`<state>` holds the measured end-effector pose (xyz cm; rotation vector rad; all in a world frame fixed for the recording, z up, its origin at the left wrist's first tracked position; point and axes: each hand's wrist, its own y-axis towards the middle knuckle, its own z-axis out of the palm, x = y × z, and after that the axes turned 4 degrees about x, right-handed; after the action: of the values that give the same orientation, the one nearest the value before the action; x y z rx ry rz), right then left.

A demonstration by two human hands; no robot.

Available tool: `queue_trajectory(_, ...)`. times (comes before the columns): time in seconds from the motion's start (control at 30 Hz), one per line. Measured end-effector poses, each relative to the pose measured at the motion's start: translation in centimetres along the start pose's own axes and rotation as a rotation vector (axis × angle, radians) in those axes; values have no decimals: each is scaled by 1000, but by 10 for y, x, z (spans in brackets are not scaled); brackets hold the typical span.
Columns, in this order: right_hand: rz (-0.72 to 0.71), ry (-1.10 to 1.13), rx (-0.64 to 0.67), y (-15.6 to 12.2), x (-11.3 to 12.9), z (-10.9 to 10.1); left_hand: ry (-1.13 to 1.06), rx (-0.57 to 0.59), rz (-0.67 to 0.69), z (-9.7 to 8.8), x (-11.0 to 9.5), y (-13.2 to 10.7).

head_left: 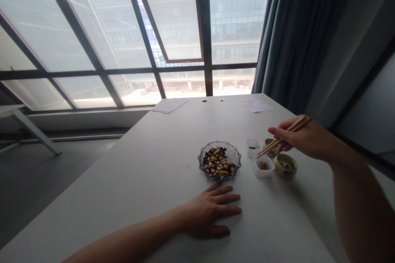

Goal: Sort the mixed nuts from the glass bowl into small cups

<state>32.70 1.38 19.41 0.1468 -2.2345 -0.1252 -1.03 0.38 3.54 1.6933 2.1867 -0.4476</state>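
Observation:
My right hand [298,135] is closed around a pair of wooden chopsticks [282,139]. Their tips come down at the rim of a small white plastic cup [263,171] with some brown pieces inside. I cannot tell whether the tips pinch anything. My left hand [212,210] lies flat on the white table, fingers spread, just in front of a scalloped glass bowl [200,168]. Mixed nuts and dark pieces [219,161] fill much of that bowl.
Behind the near cup stand another white cup [251,153] and a small ceramic bowl [270,144], partly hidden by my right hand. A second ceramic bowl [285,171] sits to the right. Papers [169,106] lie at the table's far left, a sheet [257,105] at the far right.

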Motion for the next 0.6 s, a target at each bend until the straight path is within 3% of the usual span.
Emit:
queue_trajectory(0.13, -91, 62, -43, 6, 7, 23, 10, 3, 0, 1, 0, 1)
queue_trajectory(0.37, -183, 83, 154, 25, 6, 80, 17, 2, 8, 3, 2, 0)
queue_trajectory(0.6, -181, 144, 187, 39, -13, 102, 6, -6, 7, 3, 3, 0)
